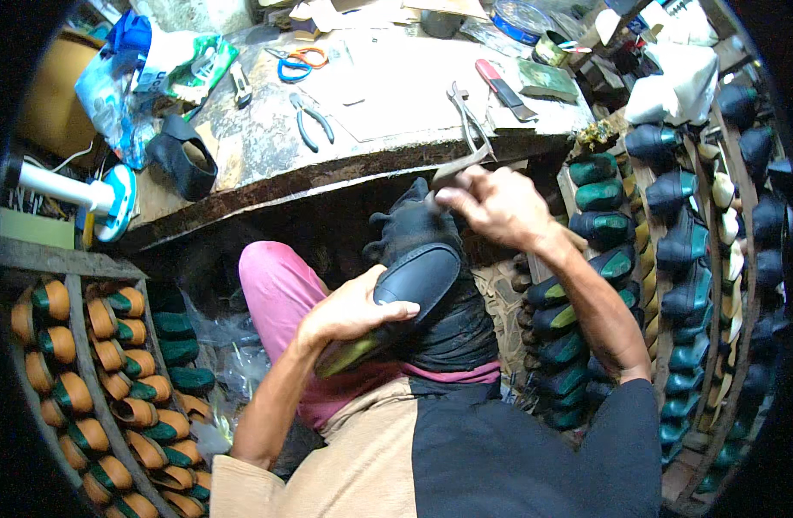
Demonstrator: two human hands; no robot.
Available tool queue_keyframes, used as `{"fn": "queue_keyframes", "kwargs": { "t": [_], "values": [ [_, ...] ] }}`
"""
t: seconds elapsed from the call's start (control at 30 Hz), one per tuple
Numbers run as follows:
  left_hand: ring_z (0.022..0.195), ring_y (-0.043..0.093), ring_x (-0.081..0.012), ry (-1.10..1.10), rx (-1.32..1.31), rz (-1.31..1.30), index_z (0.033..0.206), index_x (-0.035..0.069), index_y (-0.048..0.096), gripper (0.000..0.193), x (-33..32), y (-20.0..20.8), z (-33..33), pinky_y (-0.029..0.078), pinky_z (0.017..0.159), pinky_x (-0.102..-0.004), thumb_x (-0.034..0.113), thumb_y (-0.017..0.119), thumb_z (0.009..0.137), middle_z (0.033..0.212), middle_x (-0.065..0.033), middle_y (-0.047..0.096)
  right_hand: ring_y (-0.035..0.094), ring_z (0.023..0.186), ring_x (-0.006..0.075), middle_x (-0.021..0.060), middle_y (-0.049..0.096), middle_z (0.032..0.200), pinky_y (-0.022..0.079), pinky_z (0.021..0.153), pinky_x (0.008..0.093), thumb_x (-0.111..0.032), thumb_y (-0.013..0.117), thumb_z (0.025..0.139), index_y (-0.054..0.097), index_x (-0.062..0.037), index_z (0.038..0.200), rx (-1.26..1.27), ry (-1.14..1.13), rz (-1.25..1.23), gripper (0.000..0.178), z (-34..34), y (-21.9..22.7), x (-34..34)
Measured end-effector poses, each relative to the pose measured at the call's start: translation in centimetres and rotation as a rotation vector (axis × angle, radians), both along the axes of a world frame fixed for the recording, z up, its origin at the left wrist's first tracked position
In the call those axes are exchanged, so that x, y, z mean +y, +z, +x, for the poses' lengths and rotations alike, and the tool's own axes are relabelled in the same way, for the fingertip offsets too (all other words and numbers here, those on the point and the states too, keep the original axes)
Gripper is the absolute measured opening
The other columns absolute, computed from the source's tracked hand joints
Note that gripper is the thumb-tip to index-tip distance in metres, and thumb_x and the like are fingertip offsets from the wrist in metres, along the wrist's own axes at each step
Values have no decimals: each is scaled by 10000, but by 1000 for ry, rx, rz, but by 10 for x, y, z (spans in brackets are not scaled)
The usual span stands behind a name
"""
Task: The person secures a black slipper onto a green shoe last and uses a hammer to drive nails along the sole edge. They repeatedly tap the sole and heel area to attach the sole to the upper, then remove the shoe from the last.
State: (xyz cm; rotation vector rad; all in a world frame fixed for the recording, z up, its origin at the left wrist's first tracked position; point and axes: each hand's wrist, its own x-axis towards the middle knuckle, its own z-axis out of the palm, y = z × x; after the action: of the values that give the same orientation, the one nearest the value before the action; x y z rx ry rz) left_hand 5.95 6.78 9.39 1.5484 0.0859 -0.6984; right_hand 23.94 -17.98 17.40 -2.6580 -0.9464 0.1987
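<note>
My left hand (349, 311) grips a black leather shoe upper (418, 281) stretched on a green last, resting on my lap over a black cloth. Its toe end points up and away from me. My right hand (496, 205) is raised above the toe, closed on a metal tool with a wooden handle (461, 164), which looks like lasting pincers or a hammer. The tool's head hangs just above the edge of the workbench.
A worn workbench (267, 147) holds pliers (311, 121), orange-and-blue scissors (297, 62), a red-handled knife (500, 86) and paper patterns. Racks of green lasts with black uppers (673, 250) fill the right. Shelves of tan and green lasts (112, 371) stand at the left. A white fan (103, 197) lies nearby.
</note>
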Motion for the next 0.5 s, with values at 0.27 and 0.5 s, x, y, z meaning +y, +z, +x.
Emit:
{"fn": "queue_keyframes", "kwargs": {
  "t": [0.27,0.5],
  "values": [
    [1222,707,-423,199,-670,1056,1586,-62,540,792,-59,39,-46,585,999,-495,500,734,1063,1399,-256,687,535,679,105,-61,606,725,464,609,348,-521,700,1122,836,13,1058,602,-466,324,555,12,2,-65],
    [1055,751,-405,148,-560,1109,1553,-30,603,731,-65,26,-36,624,875,-501,532,685,1093,1282,-221,719,508,770,67,-32,624,794,443,673,324,-428,702,1137,808,-2,1042,593,-376,457,449,-40,-22,-68]
  ]
}}
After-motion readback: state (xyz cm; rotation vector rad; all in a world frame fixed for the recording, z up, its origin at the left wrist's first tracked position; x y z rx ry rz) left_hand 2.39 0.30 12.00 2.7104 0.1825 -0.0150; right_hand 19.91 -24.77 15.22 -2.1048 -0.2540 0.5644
